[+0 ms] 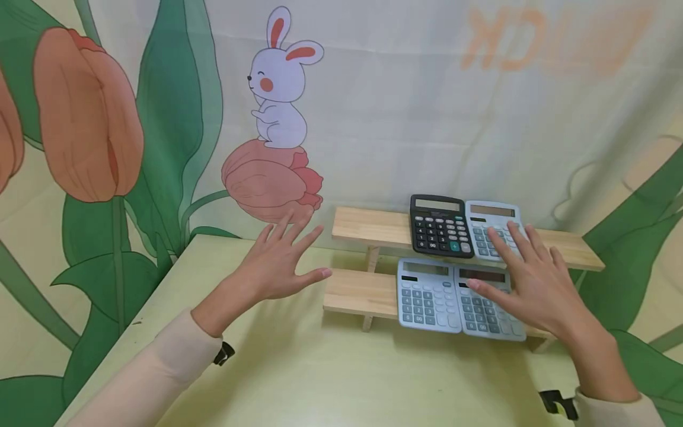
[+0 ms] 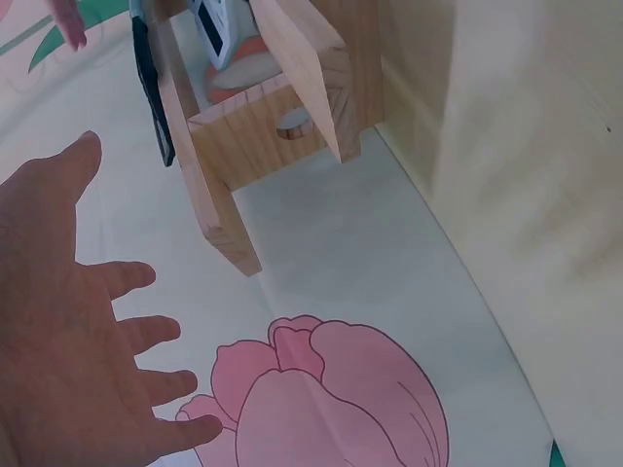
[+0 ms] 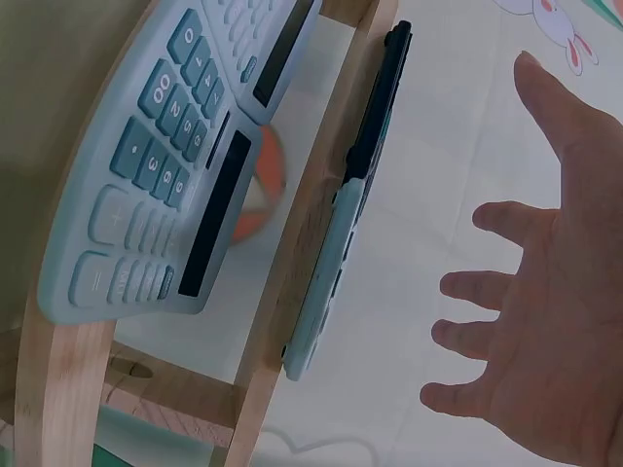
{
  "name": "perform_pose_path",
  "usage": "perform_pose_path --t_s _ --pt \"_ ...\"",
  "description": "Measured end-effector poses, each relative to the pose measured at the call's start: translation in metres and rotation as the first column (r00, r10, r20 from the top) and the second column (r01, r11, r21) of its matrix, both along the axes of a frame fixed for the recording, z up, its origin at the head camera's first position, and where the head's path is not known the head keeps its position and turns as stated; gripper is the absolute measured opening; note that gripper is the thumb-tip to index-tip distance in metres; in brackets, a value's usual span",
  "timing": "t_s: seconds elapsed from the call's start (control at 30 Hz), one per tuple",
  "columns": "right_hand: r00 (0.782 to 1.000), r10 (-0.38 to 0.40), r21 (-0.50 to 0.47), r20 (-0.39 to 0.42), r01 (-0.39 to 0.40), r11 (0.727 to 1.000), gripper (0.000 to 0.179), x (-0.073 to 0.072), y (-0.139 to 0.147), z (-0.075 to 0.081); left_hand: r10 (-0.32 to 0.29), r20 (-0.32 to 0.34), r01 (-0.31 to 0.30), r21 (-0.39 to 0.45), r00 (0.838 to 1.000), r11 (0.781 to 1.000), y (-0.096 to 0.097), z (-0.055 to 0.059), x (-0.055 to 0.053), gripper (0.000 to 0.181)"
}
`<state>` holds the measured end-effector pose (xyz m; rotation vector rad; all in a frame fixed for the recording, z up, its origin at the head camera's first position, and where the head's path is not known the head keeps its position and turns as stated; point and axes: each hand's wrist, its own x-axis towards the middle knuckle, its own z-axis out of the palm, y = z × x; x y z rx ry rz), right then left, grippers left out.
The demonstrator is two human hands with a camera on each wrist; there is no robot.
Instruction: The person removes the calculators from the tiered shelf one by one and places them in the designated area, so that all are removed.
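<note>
Both hands hover with fingers spread and hold nothing. My left hand (image 1: 277,261) is above the table, left of a two-tier wooden stand (image 1: 360,290). My right hand (image 1: 539,281) hangs in front of the stand's right part and hides some calculator keys; in the right wrist view it is apart from the calculators. On the upper tier a black calculator (image 1: 439,228) leans beside a light blue calculator (image 1: 493,212). Two more light blue calculators lie side by side on the lower tier, a left one (image 1: 427,296) and a right one (image 1: 480,308).
The stand is on a pale yellow table (image 1: 331,379) near a curtain (image 1: 400,118) printed with tulips and a rabbit. Bare wood shows on the upper tier (image 1: 370,224) left of the calculators. A dark strap piece (image 1: 224,353) is at the left cuff, another (image 1: 557,404) at the right.
</note>
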<state>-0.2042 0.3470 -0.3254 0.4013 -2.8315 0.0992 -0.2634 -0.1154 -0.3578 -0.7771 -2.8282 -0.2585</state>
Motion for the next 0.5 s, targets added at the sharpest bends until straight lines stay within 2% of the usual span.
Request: perform_pose_path --t_s 0.13,0.3,0.5 --pt "1.000 0.006 -0.005 -0.005 -0.006 1.000 0.106 0.002 0.000 0.000 -0.001 -0.006 0.001 -0.008 1.000 1.000 0.002 0.003 0.003 0.092" --pt "0.999 0.021 0.014 -0.028 -0.021 1.000 0.107 0.015 0.001 0.005 -0.052 -0.052 0.053 0.014 0.997 0.998 0.013 0.017 0.016 0.090" --pt "0.993 0.055 -0.015 -0.103 -0.056 0.998 0.109 0.040 0.016 0.006 -0.119 -0.135 0.137 0.128 0.984 0.982 0.029 0.031 0.035 0.086"
